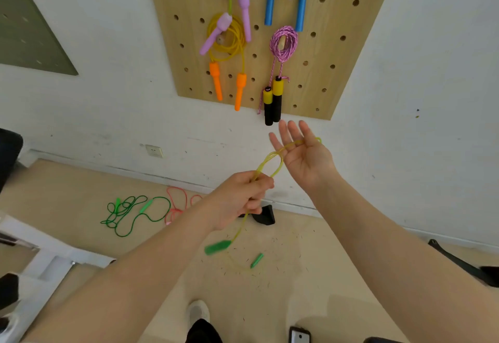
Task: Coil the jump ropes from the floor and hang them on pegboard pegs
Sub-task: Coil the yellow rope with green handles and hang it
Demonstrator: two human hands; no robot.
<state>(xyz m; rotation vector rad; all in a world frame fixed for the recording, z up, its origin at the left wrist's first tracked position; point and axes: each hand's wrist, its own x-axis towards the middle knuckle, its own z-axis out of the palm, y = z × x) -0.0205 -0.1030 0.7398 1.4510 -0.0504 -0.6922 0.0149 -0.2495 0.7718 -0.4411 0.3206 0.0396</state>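
Observation:
My left hand (244, 197) grips a translucent yellow jump rope (270, 163) in its curled fingers. From there the cord loops up and lies across the palm of my right hand (303, 153), whose fingers are straight and spread. One green handle (217, 247) dangles blurred below my left hand; the other green handle (256, 260) lies on the floor. A green rope (129, 214) and a pink rope (176, 203) lie tangled on the floor by the wall. The wooden pegboard (337, 46) carries several coiled ropes.
A black object (266, 214) sits against the skirting behind my left hand. A phone (299, 336) lies at the bottom edge near my shoe (198, 313). A black bar (459, 260) is on the floor at the right, white furniture (37, 267) at the left.

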